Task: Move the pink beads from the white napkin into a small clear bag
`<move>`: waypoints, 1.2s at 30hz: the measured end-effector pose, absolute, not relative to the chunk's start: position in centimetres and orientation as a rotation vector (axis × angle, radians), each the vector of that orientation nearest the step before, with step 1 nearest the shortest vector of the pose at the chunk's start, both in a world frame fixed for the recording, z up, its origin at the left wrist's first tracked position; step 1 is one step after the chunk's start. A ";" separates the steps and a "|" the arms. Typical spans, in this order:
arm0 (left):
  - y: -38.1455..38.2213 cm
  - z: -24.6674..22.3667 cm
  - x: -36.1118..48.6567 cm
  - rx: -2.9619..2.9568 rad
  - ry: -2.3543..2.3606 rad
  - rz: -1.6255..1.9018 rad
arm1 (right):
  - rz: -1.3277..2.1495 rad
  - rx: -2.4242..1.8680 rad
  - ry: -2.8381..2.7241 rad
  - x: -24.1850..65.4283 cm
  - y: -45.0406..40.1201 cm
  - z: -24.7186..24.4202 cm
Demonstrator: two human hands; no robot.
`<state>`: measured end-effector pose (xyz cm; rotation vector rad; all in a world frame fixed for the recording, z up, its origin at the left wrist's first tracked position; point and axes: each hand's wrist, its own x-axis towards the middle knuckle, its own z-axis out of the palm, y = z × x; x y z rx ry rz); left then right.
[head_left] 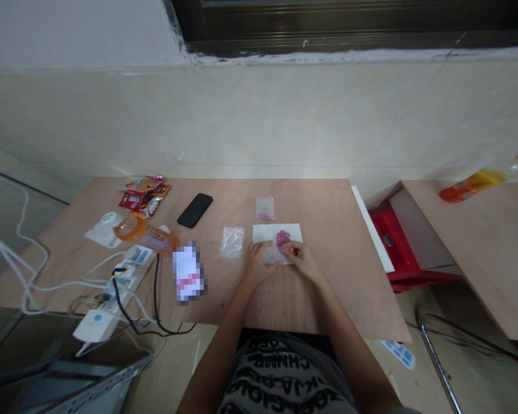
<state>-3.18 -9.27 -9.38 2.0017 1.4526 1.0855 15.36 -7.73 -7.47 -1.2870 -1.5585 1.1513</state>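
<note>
Set the clock on your white sheet (263,232), twelve toward the tiled wall (285,126). The pile of pink beads (284,237) lies loose at its one o'clock. Your work looks partway: a few beads sit in the small bag (265,208) at eleven, while most remain unbagged, seemingly the part left. The clear bag (232,241) at nine shows no pink.

Your left hand (259,265) has its grip spread, thumb apart from fingers, on the sheet's near edge; your right hand (303,261) has its fingertips drawn close at the pile, but you can't tell whether that grip has a bead.

The wooden surface (328,224) also carries a black phone (194,210) at ten and an orange bottle (144,231) at nine. Beyond its edge, a red stool (392,241) stands at three.
</note>
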 end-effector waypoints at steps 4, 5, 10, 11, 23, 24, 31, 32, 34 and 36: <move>-9.2 -9.8 -3.2 1.993 1.435 1.096 | 1.161 -1.282 -1.584 15.0 -7.9 -7.6; -9.2 -9.9 -3.2 1.995 1.431 1.096 | 1.161 -1.278 -1.590 14.9 -7.9 -7.6; -9.2 -9.8 -3.2 1.990 1.443 1.091 | 1.132 -1.267 -1.650 15.0 -7.7 -8.0; -9.2 -9.7 -3.2 1.989 1.446 1.085 | 1.119 -1.276 -1.660 15.1 -7.6 -8.0; -9.3 -9.1 -3.1 1.963 1.471 1.037 | 0.680 -1.629 -1.796 17.4 -7.0 -8.5; -9.3 -9.1 -3.1 1.966 1.471 1.039 | 0.657 -1.652 -1.798 17.5 -6.9 -8.6; -9.2 -9.5 -3.2 1.967 1.470 1.057 | 0.546 -1.752 -1.842 17.2 -6.8 -8.3; -9.2 -9.5 -3.2 1.968 1.469 1.055 | 0.534 -1.765 -1.848 17.1 -6.8 -8.2; -9.3 -9.4 -3.2 1.971 1.467 1.053 | 0.512 -1.791 -1.860 17.0 -6.8 -8.1; -9.3 -9.4 -3.1 1.973 1.471 1.046 | 0.503 -1.806 -1.871 16.9 -6.7 -8.0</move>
